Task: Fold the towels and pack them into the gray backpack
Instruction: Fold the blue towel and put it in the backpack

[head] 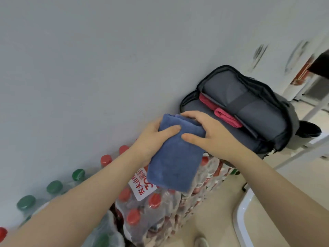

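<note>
Blue towel, folded, is hanging just before the open gray backpack; left hand and right hand are gripping its top edge. Pink towels are already filling the pocket. Risk: loose lower folds catching the rim and unfolding.

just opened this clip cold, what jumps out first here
A folded blue towel sits mid-frame, gripped by both the left hand and right hand. Just beyond it, the gray backpack lies unzipped with pink towels already tucked inside. Shrink-wrapped bottles with red caps are stacked below.
</note>
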